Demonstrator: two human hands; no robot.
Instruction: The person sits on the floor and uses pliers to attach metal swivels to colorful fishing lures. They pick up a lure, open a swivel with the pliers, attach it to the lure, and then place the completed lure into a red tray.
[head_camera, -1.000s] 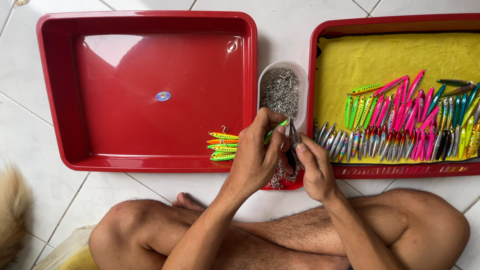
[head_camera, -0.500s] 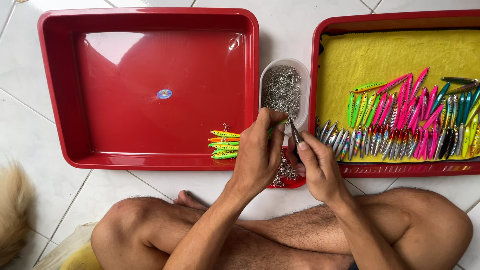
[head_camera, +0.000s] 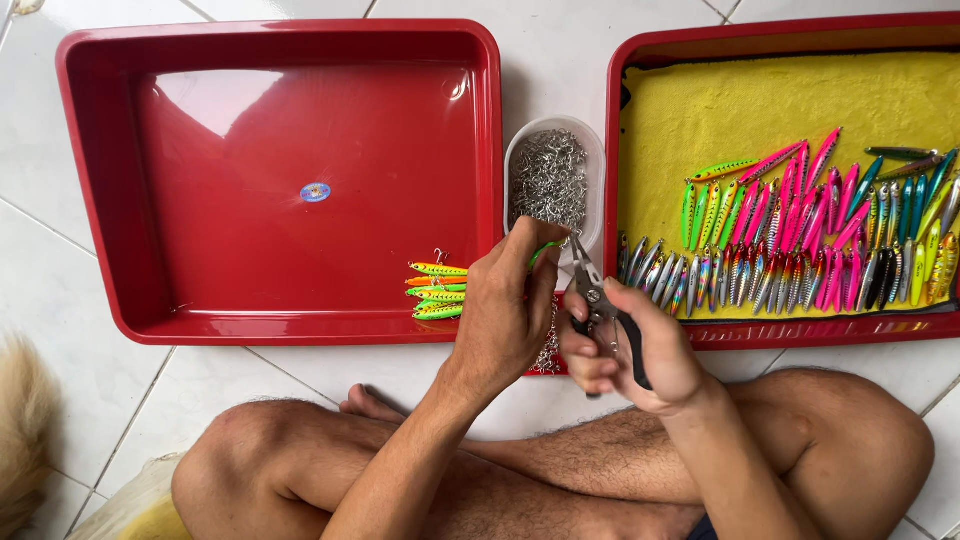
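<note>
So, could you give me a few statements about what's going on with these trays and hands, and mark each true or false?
1. The right hand holds small pliers. True.
2. The left tray is packed full of lures. False: only a few lures lie near its lower right corner.
3. A white tub of small metal rings sits between the two trays. True.
4. The right tray is lined with blue cloth. False: its lining is yellow.
5. The left hand pinches a green lure. True.

left hand: bare, no ring or glove
right hand: bare, no ring or glove
forearms: bare, no sleeves
legs: bare, knees uncovered
clothing: dark scrap, bottom edge of the frame
</note>
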